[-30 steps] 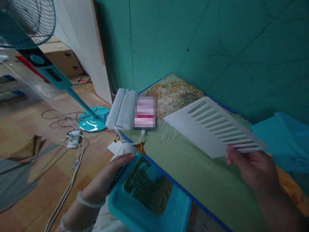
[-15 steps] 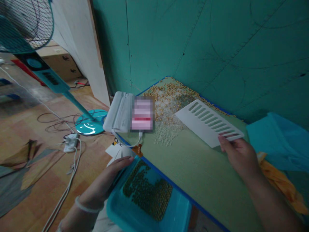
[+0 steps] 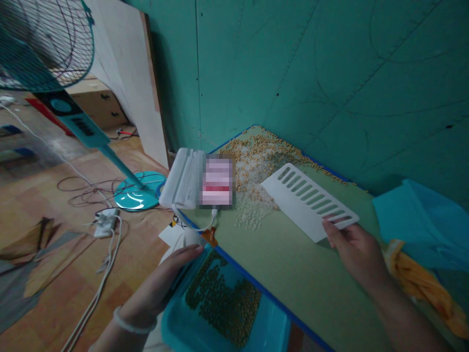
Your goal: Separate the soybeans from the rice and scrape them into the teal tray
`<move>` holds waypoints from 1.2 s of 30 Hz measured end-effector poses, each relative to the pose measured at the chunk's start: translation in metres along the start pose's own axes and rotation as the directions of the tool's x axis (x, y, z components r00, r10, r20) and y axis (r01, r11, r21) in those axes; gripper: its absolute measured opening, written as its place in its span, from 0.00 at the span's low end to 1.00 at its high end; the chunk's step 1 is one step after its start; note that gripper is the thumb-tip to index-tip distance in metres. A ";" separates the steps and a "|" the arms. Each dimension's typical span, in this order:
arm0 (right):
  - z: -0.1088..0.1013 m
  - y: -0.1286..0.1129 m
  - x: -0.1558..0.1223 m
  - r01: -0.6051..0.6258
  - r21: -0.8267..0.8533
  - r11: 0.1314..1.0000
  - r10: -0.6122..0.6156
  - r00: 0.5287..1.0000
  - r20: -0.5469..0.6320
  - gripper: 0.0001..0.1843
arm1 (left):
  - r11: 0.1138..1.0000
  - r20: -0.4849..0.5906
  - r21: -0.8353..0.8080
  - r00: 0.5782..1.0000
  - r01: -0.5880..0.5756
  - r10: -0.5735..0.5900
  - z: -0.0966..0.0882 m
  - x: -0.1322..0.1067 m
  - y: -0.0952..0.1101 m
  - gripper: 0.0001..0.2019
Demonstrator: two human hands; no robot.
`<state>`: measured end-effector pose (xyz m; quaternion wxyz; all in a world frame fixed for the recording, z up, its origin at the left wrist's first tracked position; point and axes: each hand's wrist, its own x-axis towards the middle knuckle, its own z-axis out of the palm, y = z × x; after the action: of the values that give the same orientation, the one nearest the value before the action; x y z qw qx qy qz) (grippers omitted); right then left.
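My right hand (image 3: 353, 247) grips the near right end of a flat white slotted scraper (image 3: 302, 212), thumb on top. The scraper is tilted over the green tabletop (image 3: 282, 259), its far left corner beside a spread of yellow beans (image 3: 264, 142) mixed with whitish grains (image 3: 251, 215). My left hand (image 3: 174, 266) lies along the upper left rim of a blue basin (image 3: 170, 318), fingers stretched out and nearly straight; its thumb side and palm are partly hidden. Inside the basin, beneath the table's edge, small dark greenish and yellowish beans (image 3: 227, 298) cover much of the bottom.
A blurred-out screen (image 3: 217, 182) leans by a white pouch-like object (image 3: 183, 178), with a white cable attached. Blue sheeting (image 3: 417, 220) and orange cloth (image 3: 421, 283) lie at right. A standing fan (image 3: 80, 122), power strip (image 3: 107, 222) and cords occupy the left floor. A green wall (image 3: 330, 73) backs the table.
The view has shifted slightly, so most things sit a little lower. My right hand and the scraper have moved slightly left and nearer. The left hand stays at the basin rim.
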<state>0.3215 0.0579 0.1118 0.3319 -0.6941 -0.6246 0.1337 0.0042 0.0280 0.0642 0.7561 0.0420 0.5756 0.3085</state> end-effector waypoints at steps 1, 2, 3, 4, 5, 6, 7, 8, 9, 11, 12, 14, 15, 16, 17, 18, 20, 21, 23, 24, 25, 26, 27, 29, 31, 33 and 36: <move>0.000 0.000 -0.001 0.004 0.003 1.000 -0.004 1.000 0.005 0.12 | 1.000 -0.004 0.003 1.000 0.003 -0.003 0.000 0.000 0.000 0.18; 0.001 -0.001 -0.002 0.009 0.006 1.000 -0.009 1.000 0.009 0.11 | 1.000 -0.006 0.006 1.000 0.006 -0.006 0.000 0.000 0.001 0.18; 0.001 -0.001 -0.003 0.015 0.011 1.000 -0.015 1.000 0.013 0.11 | 1.000 -0.007 0.009 1.000 0.010 -0.010 0.000 0.000 0.001 0.18; 0.000 -0.001 -0.004 0.021 0.019 1.000 -0.022 1.000 0.015 0.11 | 1.000 -0.004 0.011 1.000 0.013 -0.013 0.000 -0.001 0.001 0.18; 0.000 -0.002 -0.005 0.030 0.027 0.999 -0.031 0.999 0.018 0.11 | 1.000 0.003 0.013 1.000 0.014 -0.014 0.000 -0.001 0.001 0.18; 0.000 -0.002 -0.006 0.039 0.035 0.999 -0.039 0.999 0.020 0.10 | 1.000 0.012 0.014 1.000 0.015 -0.015 0.000 -0.001 0.002 0.18; -0.001 -0.002 -0.007 0.046 0.041 0.998 -0.047 0.999 0.023 0.10 | 1.000 0.021 0.015 1.000 0.015 -0.015 0.001 0.000 0.002 0.18; -0.001 -0.003 -0.007 0.055 0.043 0.998 -0.056 0.998 0.027 0.09 | 1.000 0.030 0.015 0.999 0.014 -0.014 0.000 0.000 0.002 0.18; -0.002 -0.003 -0.008 0.064 0.042 0.997 -0.066 0.997 0.035 0.09 | 1.000 0.038 0.016 0.999 0.013 -0.013 0.000 0.000 0.002 0.17; -0.002 -0.004 -0.010 0.082 0.033 0.996 -0.084 0.995 0.055 0.09 | 1.000 0.049 0.019 0.999 0.008 -0.009 0.000 0.001 0.002 0.16; -0.002 -0.004 -0.010 0.087 0.033 0.996 -0.089 0.994 0.066 0.09 | 1.000 0.055 0.021 0.998 0.005 -0.006 -0.001 0.001 0.002 0.15; -0.003 -0.004 -0.011 0.080 0.044 0.996 -0.084 0.993 0.079 0.09 | 1.000 0.069 0.021 0.998 -0.006 0.005 -0.001 0.000 0.002 0.12; -0.004 -0.004 -0.010 0.065 0.056 0.996 -0.070 0.994 0.079 0.09 | 1.000 0.084 0.020 0.996 -0.018 0.016 -0.001 0.000 0.002 0.11; -0.005 -0.003 -0.009 0.042 0.072 0.996 -0.047 0.996 0.070 0.09 | 0.999 0.107 0.019 0.994 -0.035 0.032 -0.002 -0.001 0.003 0.11; -0.006 -0.001 -0.008 0.011 0.093 0.996 -0.016 0.998 0.057 0.09 | 0.998 0.133 0.017 0.990 -0.054 0.052 -0.002 -0.001 0.003 0.10; -0.007 0.001 -0.006 -0.028 0.117 0.993 0.023 0.999 0.044 0.09 | 0.997 0.165 0.014 0.984 -0.076 0.073 -0.002 -0.002 0.003 0.09; -0.010 0.007 -0.001 -0.113 0.171 0.979 0.109 0.994 0.030 0.09 | 0.993 0.221 0.014 0.969 -0.116 0.110 -0.004 -0.002 0.003 0.08; -0.010 0.011 0.002 -0.148 0.201 0.969 0.144 0.989 0.030 0.10 | 0.992 0.238 0.015 0.964 -0.125 0.118 -0.004 -0.002 0.003 0.08; -0.011 0.018 0.007 -0.192 0.262 0.946 0.186 0.981 0.049 0.11 | 0.991 0.245 0.021 0.962 -0.130 0.121 -0.006 -0.002 0.003 0.09; -0.010 0.021 0.009 -0.203 0.293 0.934 0.196 0.979 0.054 0.12 | 0.991 0.236 0.027 0.964 -0.132 0.122 -0.006 -0.001 0.002 0.09; -0.010 0.023 0.010 -0.213 0.317 0.924 0.204 0.977 0.063 0.13 | 0.991 0.225 0.030 0.967 -0.133 0.123 -0.006 -0.001 0.002 0.09; -0.009 0.024 0.011 -0.222 0.333 0.917 0.210 0.975 0.072 0.13 | 0.991 0.220 0.031 0.968 -0.132 0.122 -0.006 -0.001 0.002 0.09; -0.008 0.024 0.011 -0.227 0.337 0.914 0.214 0.974 0.077 0.14 | 0.991 0.216 0.032 0.969 -0.133 0.123 -0.005 -0.001 0.002 0.09; -0.006 0.021 0.008 -0.225 0.318 0.921 0.203 0.974 0.100 0.13 | 0.994 0.188 0.023 0.977 -0.105 0.099 -0.004 0.000 0.003 0.09; -0.004 0.015 0.004 -0.208 0.288 0.935 0.174 0.975 0.139 0.11 | 0.998 0.128 0.019 0.990 -0.055 0.052 -0.003 0.001 0.002 0.12; -0.002 0.008 -0.001 -0.194 0.279 0.941 0.146 0.972 0.182 0.10 | 1.000 0.067 0.023 0.998 -0.016 0.014 -0.003 0.003 0.001 0.15; -0.001 0.001 -0.008 -0.176 0.300 0.937 0.118 0.972 0.204 0.10 | 1.000 0.047 0.028 0.999 0.010 -0.012 -0.004 0.006 0.000 0.18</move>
<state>0.3210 0.0505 0.1101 0.3691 -0.6615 -0.5690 0.3199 0.0019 0.0295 0.0578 0.7705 0.0567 0.5622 0.2952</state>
